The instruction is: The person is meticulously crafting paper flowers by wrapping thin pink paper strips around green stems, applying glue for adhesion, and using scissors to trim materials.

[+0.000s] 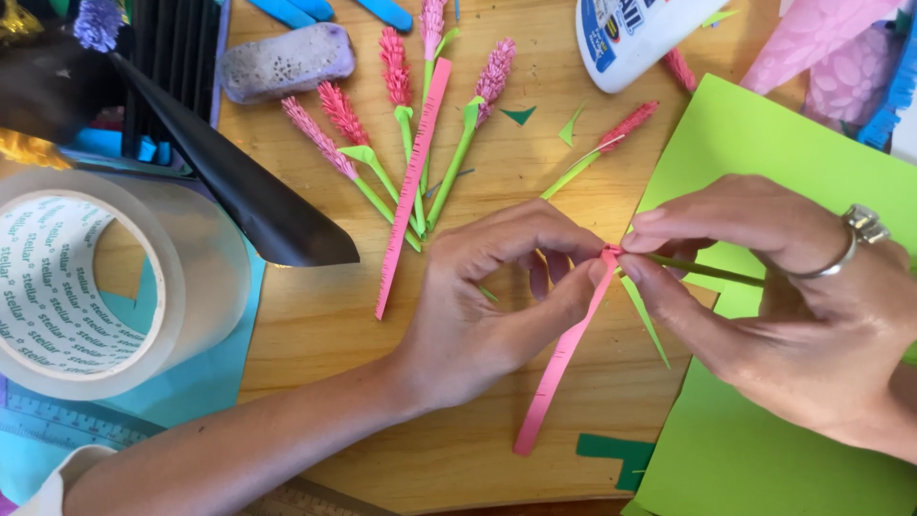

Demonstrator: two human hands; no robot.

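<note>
We hold a pink fringed paper strip (pixel 562 355) and a thin green stem (pixel 707 272) together at one point, above the middle of the wooden table (pixel 315 325). The strip's upper end meets the stem tip; the rest hangs down toward the near edge, free of the table, which keeps it slack for winding. Our left hand (pixel 487 306) pinches the strip end between thumb and forefinger. Our right hand (pixel 774 287), with a ring on one finger, pinches the stem at the same point, thumb and forefinger pressed together, so the stem lies level and points left. A narrow green leaf sliver (pixel 646 320) hangs from the stem.

Under the right hand lies a light green paper sheet (pixel 764 459). To the far left, finished pink paper flowers (pixel 401 105) fan out, with a second pink strip (pixel 411 186) lying across them. A glue bottle (pixel 630 33) lies at the far edge. A large clear tape roll (pixel 105 287) stands at the left, just beside a black paper cone (pixel 239 182).
</note>
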